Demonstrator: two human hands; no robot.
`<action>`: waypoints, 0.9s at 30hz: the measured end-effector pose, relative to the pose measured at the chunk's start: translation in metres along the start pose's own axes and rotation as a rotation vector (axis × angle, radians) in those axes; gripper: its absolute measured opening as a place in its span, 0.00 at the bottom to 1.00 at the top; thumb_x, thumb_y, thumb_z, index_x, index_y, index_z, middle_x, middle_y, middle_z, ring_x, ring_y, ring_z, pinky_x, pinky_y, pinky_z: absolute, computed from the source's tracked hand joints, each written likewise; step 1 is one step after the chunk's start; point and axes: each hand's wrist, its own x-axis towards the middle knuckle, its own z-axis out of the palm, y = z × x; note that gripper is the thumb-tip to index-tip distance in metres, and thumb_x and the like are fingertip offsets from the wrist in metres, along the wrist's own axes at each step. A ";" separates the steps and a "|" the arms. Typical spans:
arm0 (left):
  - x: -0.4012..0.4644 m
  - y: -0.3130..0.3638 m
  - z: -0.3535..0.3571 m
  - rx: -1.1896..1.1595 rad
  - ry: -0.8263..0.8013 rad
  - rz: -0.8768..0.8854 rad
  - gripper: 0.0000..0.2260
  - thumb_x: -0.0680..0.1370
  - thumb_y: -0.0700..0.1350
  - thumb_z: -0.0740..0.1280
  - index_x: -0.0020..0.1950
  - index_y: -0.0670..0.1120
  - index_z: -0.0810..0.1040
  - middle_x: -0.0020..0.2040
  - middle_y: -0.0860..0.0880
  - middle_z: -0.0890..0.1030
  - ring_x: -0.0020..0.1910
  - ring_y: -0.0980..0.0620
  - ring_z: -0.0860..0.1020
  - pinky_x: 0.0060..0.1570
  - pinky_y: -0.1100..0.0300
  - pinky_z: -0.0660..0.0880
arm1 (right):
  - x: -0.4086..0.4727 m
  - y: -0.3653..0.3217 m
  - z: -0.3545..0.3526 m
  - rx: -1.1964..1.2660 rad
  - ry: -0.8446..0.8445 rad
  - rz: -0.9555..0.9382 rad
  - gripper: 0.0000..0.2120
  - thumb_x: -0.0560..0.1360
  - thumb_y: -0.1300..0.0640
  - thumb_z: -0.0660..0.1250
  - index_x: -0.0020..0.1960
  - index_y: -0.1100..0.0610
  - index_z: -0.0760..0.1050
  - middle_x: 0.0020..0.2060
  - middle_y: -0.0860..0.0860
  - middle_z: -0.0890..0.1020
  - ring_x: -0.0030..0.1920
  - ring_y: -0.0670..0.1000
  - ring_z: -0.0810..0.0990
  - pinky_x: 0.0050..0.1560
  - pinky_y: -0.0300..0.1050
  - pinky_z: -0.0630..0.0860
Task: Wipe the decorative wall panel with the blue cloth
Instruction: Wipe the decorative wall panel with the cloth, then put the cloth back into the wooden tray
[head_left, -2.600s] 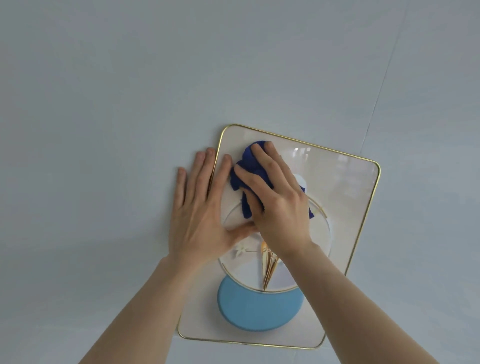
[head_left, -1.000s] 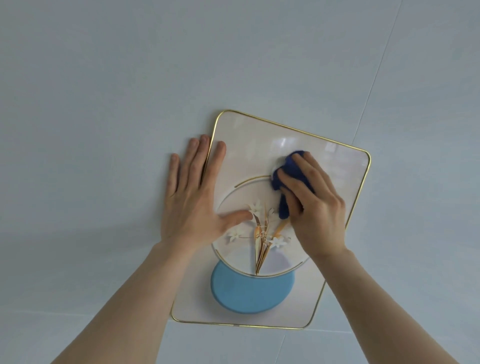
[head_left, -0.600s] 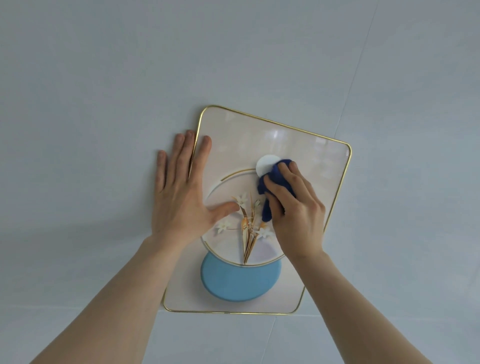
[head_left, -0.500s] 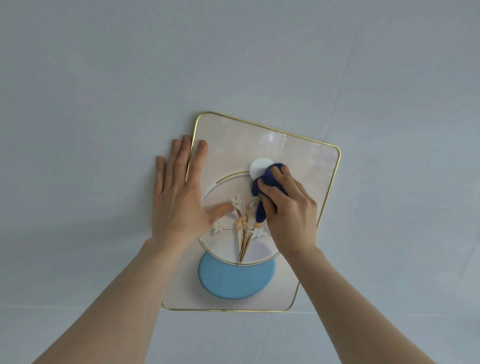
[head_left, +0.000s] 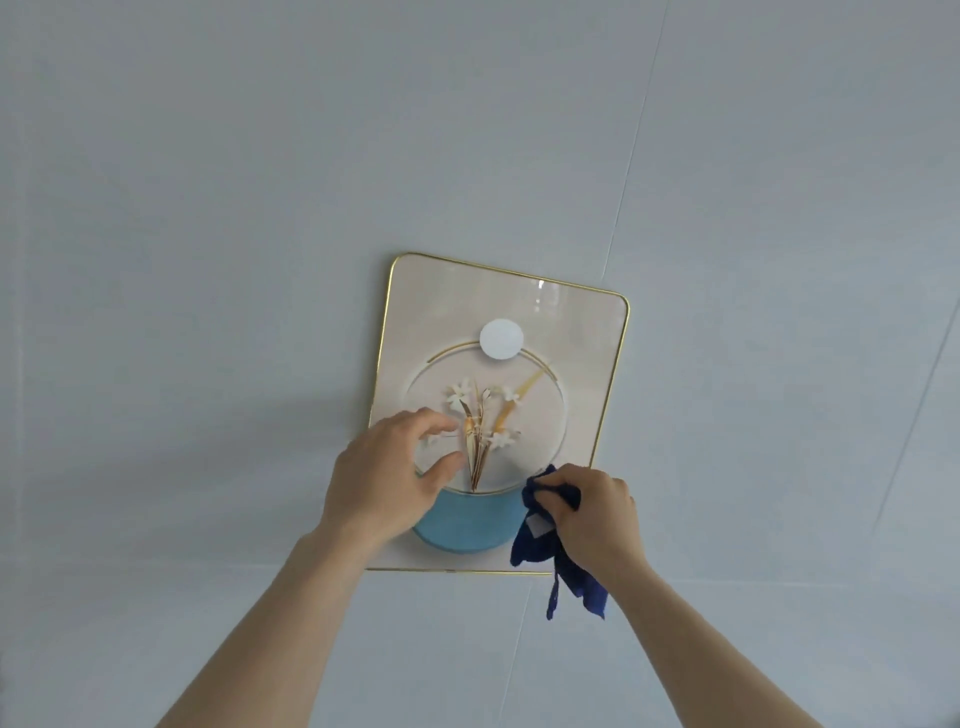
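The decorative wall panel (head_left: 571, 332) is a cream rectangle with a gold rim, a white disc, a flower motif inside a ring and a light blue disc at the bottom. It hangs on the pale wall. My left hand (head_left: 387, 475) hovers over the panel's lower left with its fingers curled and apart, holding nothing. My right hand (head_left: 597, 514) is at the panel's lower right corner, shut on the dark blue cloth (head_left: 537, 543). Part of the cloth dangles below the hand, past the panel's bottom edge.
The pale grey-blue wall (head_left: 260, 208) surrounds the panel on all sides, with thin seam lines running diagonally at the right (head_left: 631, 156) and a faint horizontal seam below the panel.
My right hand has dropped with the cloth from the white disc to the panel's lower right corner. My left hand has lifted from flat on the panel's left edge and curled its fingers.
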 end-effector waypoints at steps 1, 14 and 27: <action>-0.010 0.005 0.010 -0.049 -0.071 -0.034 0.14 0.77 0.61 0.72 0.61 0.63 0.80 0.55 0.66 0.83 0.59 0.63 0.80 0.53 0.58 0.75 | -0.006 0.006 -0.003 0.086 -0.042 0.069 0.09 0.77 0.59 0.71 0.44 0.46 0.87 0.40 0.45 0.88 0.44 0.52 0.85 0.46 0.47 0.81; -0.118 0.072 0.168 -0.328 -0.639 -0.338 0.12 0.81 0.51 0.69 0.39 0.50 0.75 0.32 0.52 0.81 0.35 0.51 0.79 0.41 0.53 0.78 | -0.071 0.131 -0.065 0.686 -0.275 0.475 0.07 0.83 0.55 0.67 0.58 0.54 0.82 0.45 0.55 0.89 0.44 0.52 0.88 0.46 0.48 0.83; -0.172 0.107 0.315 -0.334 -0.739 -0.570 0.05 0.80 0.45 0.68 0.51 0.54 0.82 0.31 0.53 0.83 0.31 0.52 0.80 0.40 0.55 0.78 | -0.133 0.338 -0.067 0.224 -0.202 0.641 0.06 0.80 0.56 0.69 0.49 0.47 0.84 0.36 0.50 0.88 0.41 0.54 0.87 0.45 0.50 0.83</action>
